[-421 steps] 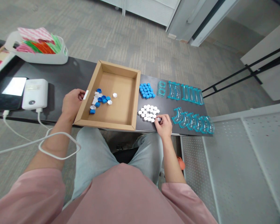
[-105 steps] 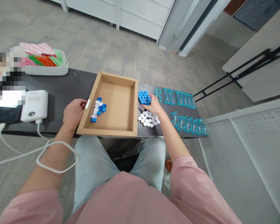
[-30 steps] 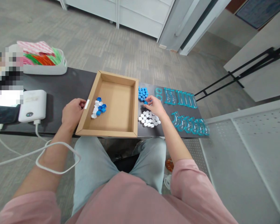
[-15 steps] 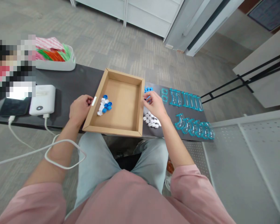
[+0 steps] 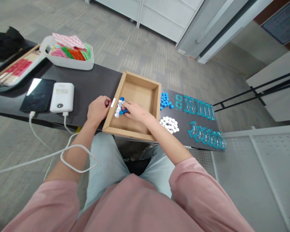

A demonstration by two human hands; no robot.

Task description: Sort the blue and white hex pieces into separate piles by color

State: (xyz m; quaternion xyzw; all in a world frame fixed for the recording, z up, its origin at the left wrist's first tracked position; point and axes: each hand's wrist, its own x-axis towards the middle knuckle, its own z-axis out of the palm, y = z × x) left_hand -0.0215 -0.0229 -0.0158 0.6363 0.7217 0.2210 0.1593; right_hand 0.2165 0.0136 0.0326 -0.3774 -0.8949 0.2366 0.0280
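Observation:
A shallow cardboard box (image 5: 159,100) lies on the dark table in front of me. Small white hexagonal pieces (image 5: 117,111) and blue hexagonal pieces (image 5: 122,99) sit in a cluster along its left inner side. My right hand (image 5: 135,112) reaches into the box, fingers pinched together over this cluster; the fingertips cover part of it, and what they hold is hidden. My left hand (image 5: 99,110) rests on the table with curled fingers, right beside the box's left wall. Nothing shows inside it.
Right of the box lie piles of loose blue pieces (image 5: 164,100) and white pieces (image 5: 169,125), then rows of clear teal plastic parts (image 5: 199,108). At left are a white power bank (image 5: 62,97), a phone (image 5: 38,95), a looping cable (image 5: 74,146) and a white basket (image 5: 72,62).
My right hand has moved left, from the box's right wall beside the blue pile into the box over the cluster. My left hand stays by the left wall. The view has shifted.

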